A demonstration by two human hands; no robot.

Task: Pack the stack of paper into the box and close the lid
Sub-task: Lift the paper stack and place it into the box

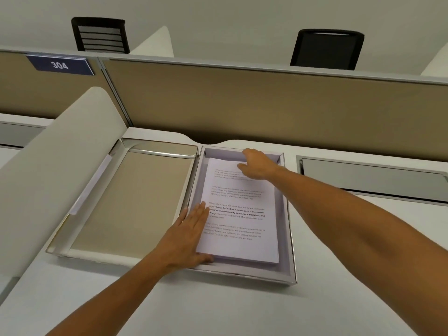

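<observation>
White printed paper stack [238, 212] is already sitting inside the box [289, 238], left hand [188, 235] flat and open on its near-left edge, right hand [255, 164] loosely curled on the far end, so next up looks like swinging over the open lid [131, 197] lying left of the box.

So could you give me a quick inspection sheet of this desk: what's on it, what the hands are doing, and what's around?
Surface: white desk, bare near the camera.
Job's things: stack of paper lies printed side up inside the box; lid lies open to the left of the box, not yet closed.
Clutter: nothing seen.
Grips: left hand flat against the stack's left near edge; right hand rests on the stack's far end. Neither holds anything.
Cables: none seen; a metal desk slot sits to the right.
Surroundings: tan partition, sign reading 304, two black chairs beyond.
</observation>
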